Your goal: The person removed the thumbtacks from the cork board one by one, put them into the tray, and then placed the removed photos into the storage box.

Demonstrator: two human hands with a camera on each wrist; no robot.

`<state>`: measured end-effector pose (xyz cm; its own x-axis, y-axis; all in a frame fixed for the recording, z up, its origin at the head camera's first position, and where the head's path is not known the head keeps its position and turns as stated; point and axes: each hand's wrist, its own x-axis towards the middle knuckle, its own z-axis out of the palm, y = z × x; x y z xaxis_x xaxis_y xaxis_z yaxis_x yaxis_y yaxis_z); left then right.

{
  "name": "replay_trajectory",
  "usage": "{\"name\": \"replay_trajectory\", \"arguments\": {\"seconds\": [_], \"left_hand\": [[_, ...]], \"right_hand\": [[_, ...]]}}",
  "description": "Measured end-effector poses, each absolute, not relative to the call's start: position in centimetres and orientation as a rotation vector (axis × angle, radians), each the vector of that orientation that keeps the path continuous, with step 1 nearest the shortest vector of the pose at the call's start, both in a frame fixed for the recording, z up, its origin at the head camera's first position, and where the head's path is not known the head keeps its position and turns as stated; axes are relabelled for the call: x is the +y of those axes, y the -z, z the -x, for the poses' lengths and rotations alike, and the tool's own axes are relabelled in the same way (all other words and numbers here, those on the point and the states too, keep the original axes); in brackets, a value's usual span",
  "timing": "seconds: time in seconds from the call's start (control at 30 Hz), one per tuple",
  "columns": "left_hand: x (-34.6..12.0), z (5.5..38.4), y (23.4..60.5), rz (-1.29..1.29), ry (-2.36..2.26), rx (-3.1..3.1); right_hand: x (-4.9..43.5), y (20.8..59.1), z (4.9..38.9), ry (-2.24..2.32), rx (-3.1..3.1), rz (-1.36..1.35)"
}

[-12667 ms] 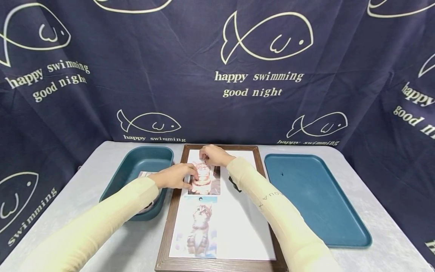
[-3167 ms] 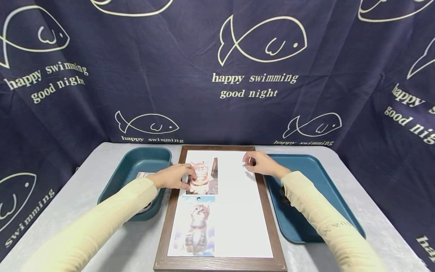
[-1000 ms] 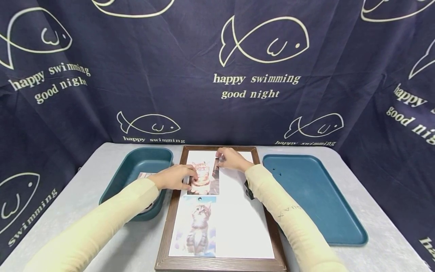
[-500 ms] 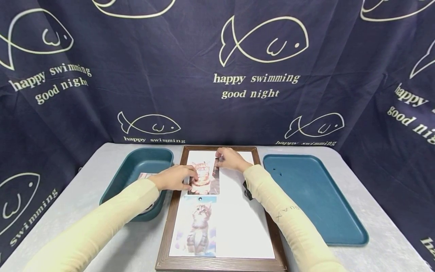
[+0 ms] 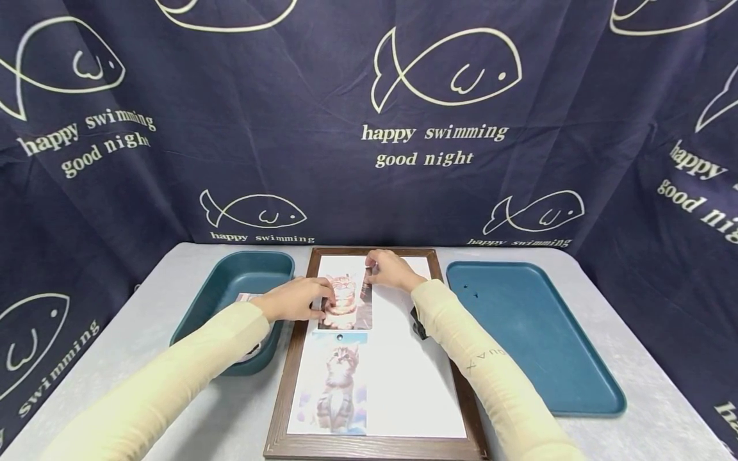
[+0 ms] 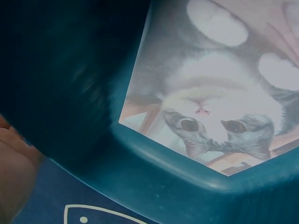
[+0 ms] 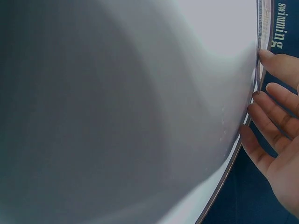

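Note:
On the white, brown-framed board lies a cat photo. My left hand rests on its left side, with thumb and fingers apart. At the photo's upper right corner are the fingertips of my right hand; they partly hide that corner. In the right wrist view my right hand has loosely bent, spread fingers along the edge of a glossy pale surface. I cannot tell whether its fingertips hold anything small. Below on the board is another kitten photo, with a small dark round pin or magnet at its top.
A deep teal bin on the left, partly behind my left sleeve, contains another cat photo. To the right lies a shallow teal tray with small dark pieces on it. A navy fish-print curtain hangs behind the table.
Since 3.2 s ago, my right hand has moved left from the board's right edge to the upper photo's corner, where it has stayed for the last second. My left hand has stayed on the photo.

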<state>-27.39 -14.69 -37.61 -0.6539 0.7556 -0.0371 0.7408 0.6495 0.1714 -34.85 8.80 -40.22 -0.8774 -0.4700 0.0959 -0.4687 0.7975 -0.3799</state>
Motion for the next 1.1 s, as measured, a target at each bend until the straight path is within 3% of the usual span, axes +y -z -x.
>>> {"name": "replay_trajectory", "arguments": {"seconds": [0.37, 1.1], "left_hand": [[-15.4, 27.3, 36.3, -1.273, -0.303, 2.822], [-20.8, 26.8, 33.9, -0.925, -0.407, 2.976]], "right_hand": [[8.9, 40.3, 34.8, 0.653, 2.982, 0.774], [8.8, 40.8, 35.3, 0.933, 2.873, 0.955]]}}
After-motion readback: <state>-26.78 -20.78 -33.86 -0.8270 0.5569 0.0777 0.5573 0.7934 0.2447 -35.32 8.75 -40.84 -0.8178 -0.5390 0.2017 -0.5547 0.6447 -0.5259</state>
